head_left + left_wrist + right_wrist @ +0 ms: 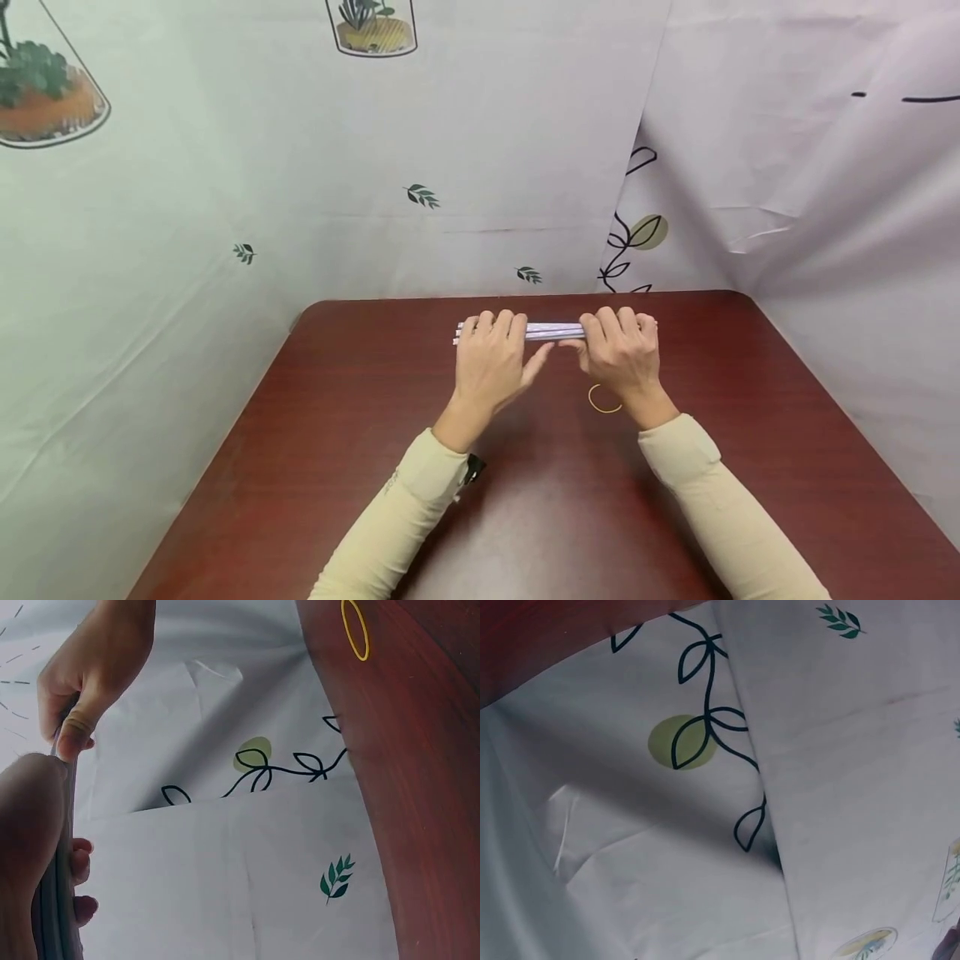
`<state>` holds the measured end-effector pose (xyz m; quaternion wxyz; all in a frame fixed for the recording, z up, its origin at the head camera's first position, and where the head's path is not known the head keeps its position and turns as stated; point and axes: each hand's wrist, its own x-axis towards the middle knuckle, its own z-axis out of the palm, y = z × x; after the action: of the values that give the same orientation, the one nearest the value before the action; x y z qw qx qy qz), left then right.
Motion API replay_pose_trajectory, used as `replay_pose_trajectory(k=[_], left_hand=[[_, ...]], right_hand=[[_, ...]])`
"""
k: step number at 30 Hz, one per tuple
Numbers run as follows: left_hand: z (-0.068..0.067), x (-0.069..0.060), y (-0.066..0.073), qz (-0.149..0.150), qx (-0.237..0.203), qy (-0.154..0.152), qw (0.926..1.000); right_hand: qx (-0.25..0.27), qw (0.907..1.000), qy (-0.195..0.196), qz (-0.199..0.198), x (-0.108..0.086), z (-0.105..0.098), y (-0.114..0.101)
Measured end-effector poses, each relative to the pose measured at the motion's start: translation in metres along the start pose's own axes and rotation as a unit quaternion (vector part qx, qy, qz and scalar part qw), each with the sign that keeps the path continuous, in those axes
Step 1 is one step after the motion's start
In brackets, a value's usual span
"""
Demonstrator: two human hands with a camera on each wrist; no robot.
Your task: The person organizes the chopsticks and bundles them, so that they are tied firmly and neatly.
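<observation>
A bundle of thin, pale lilac sticks (555,331) is held level above the far part of the table. My left hand (491,354) grips its left end, fingers curled over the top, with the stick tips poking out beyond them. Toward the other end, my right hand (622,350) holds the bundle the same way. Both thumbs point inward, close to each other below the sticks. In the left wrist view, fingertips (85,909) wrap round the sticks. The right wrist view catches only a bit of a hand at its lower right edge.
On the dark red-brown table (322,400) lies a thin yellow ring (604,410), like a rubber band, below my right hand. White cloth (487,150) printed with leaves and plants hangs behind the table and along its sides. A small black object (474,469) shows beside my left cuff.
</observation>
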<state>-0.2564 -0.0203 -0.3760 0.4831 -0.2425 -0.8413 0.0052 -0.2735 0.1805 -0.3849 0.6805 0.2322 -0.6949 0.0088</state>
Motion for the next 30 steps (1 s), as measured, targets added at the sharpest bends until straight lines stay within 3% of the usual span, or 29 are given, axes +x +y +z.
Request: replay_pose_trajectory(k=[7,11,19,30], left_hand=[[0.006,0.001,-0.008,0.036,0.028,0.075,0.9962],[0.007,0.004,-0.010,0.025,0.050,0.101,0.9933],[0.003,0.001,-0.006,-0.011,0.044,0.102,0.9938],[0.012,-0.008,-0.005,0.037,0.035,0.123,0.9911]], right_hand=[[0.005,0.9985,0.031,-0.044,0.009,-0.006,0.001],[-0.005,0.9987,0.039,-0.032,0.011,-0.006,-0.001],[-0.002,0.9980,0.056,-0.030,0.007,-0.004,-0.002],[-0.009,0.9976,0.068,-0.003,0.000,-0.002,-0.003]])
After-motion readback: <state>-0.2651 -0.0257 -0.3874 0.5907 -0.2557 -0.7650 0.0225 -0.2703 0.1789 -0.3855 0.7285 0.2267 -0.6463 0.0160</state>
